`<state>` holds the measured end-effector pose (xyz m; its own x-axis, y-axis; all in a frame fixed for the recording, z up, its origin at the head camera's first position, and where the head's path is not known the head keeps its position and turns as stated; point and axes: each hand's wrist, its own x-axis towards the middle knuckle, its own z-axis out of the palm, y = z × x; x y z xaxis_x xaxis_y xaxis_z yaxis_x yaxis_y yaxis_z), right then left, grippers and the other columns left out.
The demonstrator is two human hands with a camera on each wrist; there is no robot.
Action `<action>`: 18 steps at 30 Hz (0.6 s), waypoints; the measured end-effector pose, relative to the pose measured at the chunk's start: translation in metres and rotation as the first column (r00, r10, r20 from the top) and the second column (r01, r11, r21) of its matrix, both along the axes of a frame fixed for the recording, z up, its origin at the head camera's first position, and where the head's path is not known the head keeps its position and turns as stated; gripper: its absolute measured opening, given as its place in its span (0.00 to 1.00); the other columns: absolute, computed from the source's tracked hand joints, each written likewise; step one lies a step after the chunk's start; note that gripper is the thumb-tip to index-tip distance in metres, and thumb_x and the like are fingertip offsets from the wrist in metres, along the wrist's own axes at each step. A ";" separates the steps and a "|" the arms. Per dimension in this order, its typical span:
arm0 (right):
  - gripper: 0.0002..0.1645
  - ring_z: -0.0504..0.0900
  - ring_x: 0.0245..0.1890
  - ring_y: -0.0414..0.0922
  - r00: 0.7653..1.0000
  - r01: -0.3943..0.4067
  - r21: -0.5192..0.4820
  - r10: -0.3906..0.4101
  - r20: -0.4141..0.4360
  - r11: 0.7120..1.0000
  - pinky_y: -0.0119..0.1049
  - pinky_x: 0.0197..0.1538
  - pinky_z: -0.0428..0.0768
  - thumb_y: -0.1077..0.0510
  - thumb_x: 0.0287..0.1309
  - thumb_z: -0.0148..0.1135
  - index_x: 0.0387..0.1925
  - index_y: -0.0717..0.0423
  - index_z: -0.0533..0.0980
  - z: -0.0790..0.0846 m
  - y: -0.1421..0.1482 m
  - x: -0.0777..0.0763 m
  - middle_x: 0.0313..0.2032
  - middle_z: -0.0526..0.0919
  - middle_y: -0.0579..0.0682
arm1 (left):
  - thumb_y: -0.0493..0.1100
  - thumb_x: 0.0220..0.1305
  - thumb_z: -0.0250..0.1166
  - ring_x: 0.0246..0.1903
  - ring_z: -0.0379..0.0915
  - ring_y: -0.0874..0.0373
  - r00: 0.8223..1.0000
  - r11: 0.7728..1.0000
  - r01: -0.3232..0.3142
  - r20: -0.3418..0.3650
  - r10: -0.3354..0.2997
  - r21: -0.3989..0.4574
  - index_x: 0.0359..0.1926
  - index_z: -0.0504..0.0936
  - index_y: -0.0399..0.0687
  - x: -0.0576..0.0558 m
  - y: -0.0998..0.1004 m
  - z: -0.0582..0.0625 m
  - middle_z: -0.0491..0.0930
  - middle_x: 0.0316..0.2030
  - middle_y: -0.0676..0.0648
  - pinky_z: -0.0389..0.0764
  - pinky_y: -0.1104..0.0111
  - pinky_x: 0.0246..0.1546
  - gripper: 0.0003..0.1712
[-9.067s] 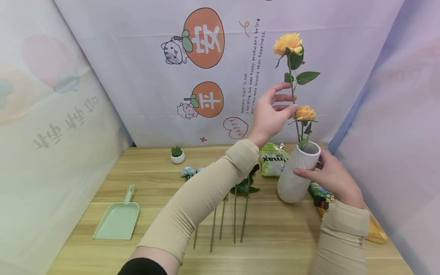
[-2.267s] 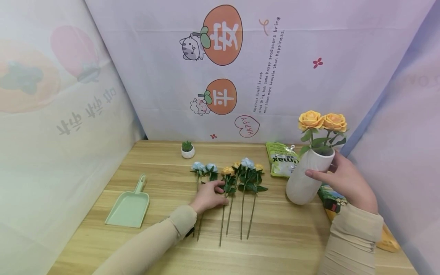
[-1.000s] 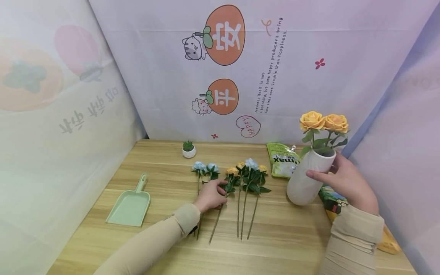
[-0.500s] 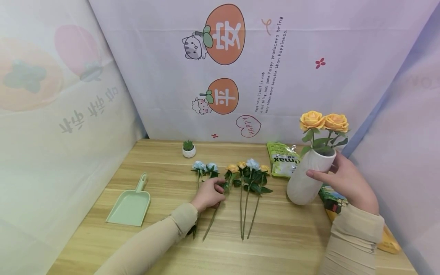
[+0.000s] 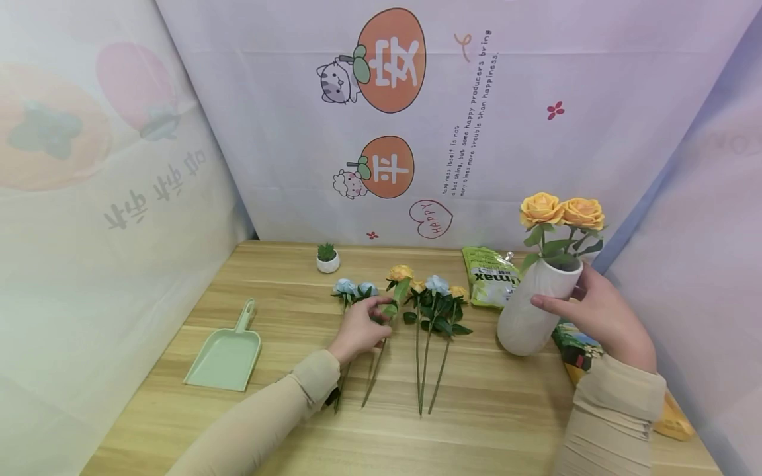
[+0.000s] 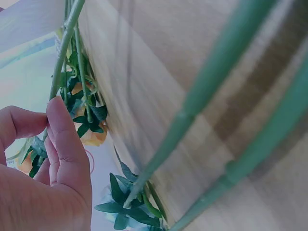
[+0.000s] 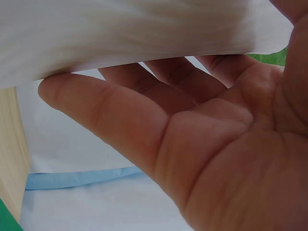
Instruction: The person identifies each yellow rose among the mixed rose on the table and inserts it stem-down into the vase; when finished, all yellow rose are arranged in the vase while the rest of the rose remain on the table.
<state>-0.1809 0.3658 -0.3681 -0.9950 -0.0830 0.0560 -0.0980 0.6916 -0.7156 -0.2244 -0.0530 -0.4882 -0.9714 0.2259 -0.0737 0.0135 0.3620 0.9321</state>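
My left hand (image 5: 360, 328) pinches the green stem of a yellow rose (image 5: 400, 272) between thumb and fingers; its bloom is lifted toward the back. In the left wrist view the stem (image 6: 61, 62) passes between thumb and fingertips. Two light blue roses (image 5: 344, 287) lie just left of that hand, partly hidden by it. To its right lie two yellow roses (image 5: 458, 292) and a light blue rose (image 5: 437, 285). My right hand (image 5: 607, 317) grips a white vase (image 5: 530, 311), thumb in front and fingers behind. The vase leans, and two yellow roses (image 5: 541, 209) stand in it.
A green dustpan (image 5: 223, 357) lies on the wooden table (image 5: 286, 423) at the left. A small potted succulent (image 5: 327, 258) stands at the back. Behind the vase is a green packet (image 5: 488, 277); a yellow package (image 5: 671, 416) lies partly under the right arm. Fabric walls enclose the table.
Earlier, my left hand put a yellow rose into the vase. Since then it has drawn another yellow rose leftward from the others and now raised its bloom. My right hand stays on the vase.
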 end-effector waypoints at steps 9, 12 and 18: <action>0.62 0.68 0.72 0.75 1.000 -0.003 -0.003 0.003 -0.002 1.000 0.71 0.64 0.76 0.37 0.66 0.76 0.84 0.61 0.53 -0.001 0.000 0.000 0.72 0.71 0.71 | 0.27 0.60 0.67 0.35 0.89 0.40 0.998 0.999 0.002 -0.057 0.001 0.047 0.73 0.78 0.52 0.001 0.005 0.015 0.83 0.48 0.45 0.92 0.57 0.31 0.40; 0.63 0.67 0.72 0.76 1.000 -0.001 -0.009 0.001 0.007 1.000 0.72 0.64 0.76 0.36 0.66 0.76 0.84 0.60 0.52 -0.001 0.001 0.000 0.73 0.70 0.71 | 0.28 0.60 0.67 0.33 0.89 0.45 0.997 0.999 -0.005 -0.071 0.008 0.043 0.74 0.78 0.53 0.001 0.008 0.023 0.81 0.50 0.44 0.91 0.55 0.32 0.40; 0.64 0.66 0.73 0.76 1.000 0.002 -0.015 -0.002 0.023 1.000 0.72 0.64 0.76 0.36 0.66 0.75 0.85 0.60 0.51 0.001 0.000 0.001 0.74 0.69 0.72 | 0.27 0.59 0.68 0.36 0.88 0.52 0.991 0.994 -0.012 -0.128 0.026 0.105 0.75 0.77 0.52 -0.007 0.019 0.044 0.84 0.52 0.44 0.92 0.47 0.36 0.42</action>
<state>-0.1797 0.3655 -0.3670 -0.9962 -0.0805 0.0341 -0.0799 0.6809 -0.7280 -0.2318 -0.0344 -0.4443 -0.9754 0.2072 0.0752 0.1300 0.2651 0.9554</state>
